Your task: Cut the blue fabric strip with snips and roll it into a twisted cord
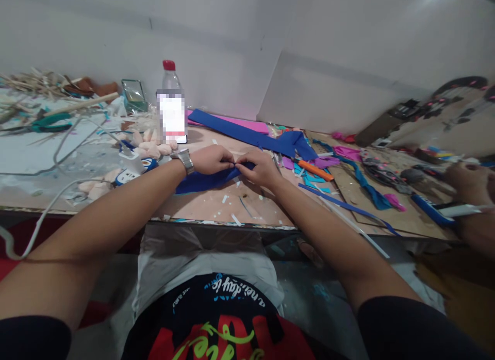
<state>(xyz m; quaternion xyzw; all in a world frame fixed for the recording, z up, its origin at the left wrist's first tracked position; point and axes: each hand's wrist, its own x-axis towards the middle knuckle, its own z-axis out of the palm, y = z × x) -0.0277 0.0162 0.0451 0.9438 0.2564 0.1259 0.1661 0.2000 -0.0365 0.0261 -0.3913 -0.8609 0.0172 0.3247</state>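
Note:
A strip of dark blue fabric or paper [209, 183] lies on the work table, its upper edge pinched between my two hands. My left hand [212, 159], with a metal watch at the wrist, is closed on the strip from the left. Close beside it, my right hand [261, 166] pinches the same edge between thumb and fingers, the fingertips almost touching. Just behind them a longer blue piece [240, 130] is spread over a pink sheet [255, 124]. An orange utility knife [315, 170] rests to the right of my right hand.
A phone [172, 117] leans against a bottle with a red cap [169, 66]. Plugs and white cables [131, 164] lie left, near green-handled pliers [50, 123] and thin sticks. Coloured scraps and a narrow blue strip [348, 208] lie right. Another person's hand [469, 182] is at the far right.

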